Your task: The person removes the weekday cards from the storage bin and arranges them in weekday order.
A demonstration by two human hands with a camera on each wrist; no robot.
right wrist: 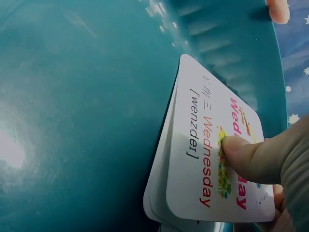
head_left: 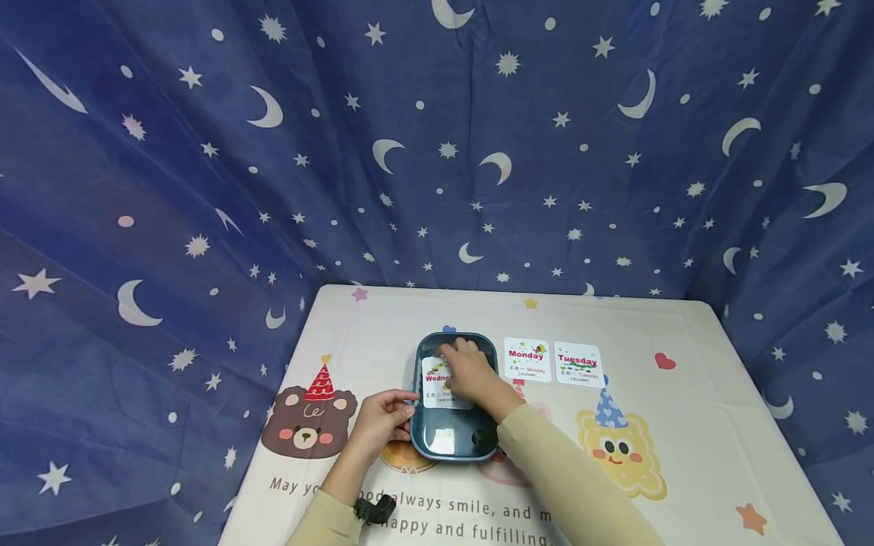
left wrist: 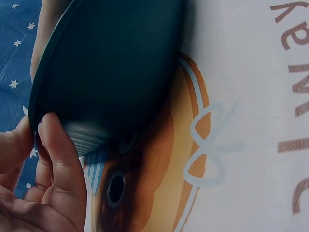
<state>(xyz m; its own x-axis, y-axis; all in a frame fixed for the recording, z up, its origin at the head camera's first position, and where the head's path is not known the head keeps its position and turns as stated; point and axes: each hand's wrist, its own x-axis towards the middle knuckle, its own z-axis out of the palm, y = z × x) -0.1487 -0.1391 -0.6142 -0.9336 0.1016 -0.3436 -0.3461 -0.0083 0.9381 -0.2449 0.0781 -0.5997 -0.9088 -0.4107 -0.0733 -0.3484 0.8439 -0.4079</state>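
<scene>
A dark teal plastic tray (head_left: 444,449) with rounded corners sits in the middle of the table. My left hand (head_left: 382,418) pinches its left rim, thumb and fingers on either side of the edge (left wrist: 36,92). Inside the tray, my right hand (head_left: 473,377) holds the white Wednesday card (right wrist: 186,169). The thumb (right wrist: 246,152) lies on the card's printed face, while the other fingers are mostly hidden behind it. More card edges (right wrist: 153,205) show just underneath the Wednesday card. To the right of the tray lie the Monday card (head_left: 528,361) and the Tuesday card (head_left: 577,365), face up side by side.
A white tablecloth (head_left: 382,326) printed with cartoon figures and lettering covers the table. Blue curtains (head_left: 423,189) with moons and stars hang behind it and at the sides. A black band (head_left: 375,509) circles the left wrist.
</scene>
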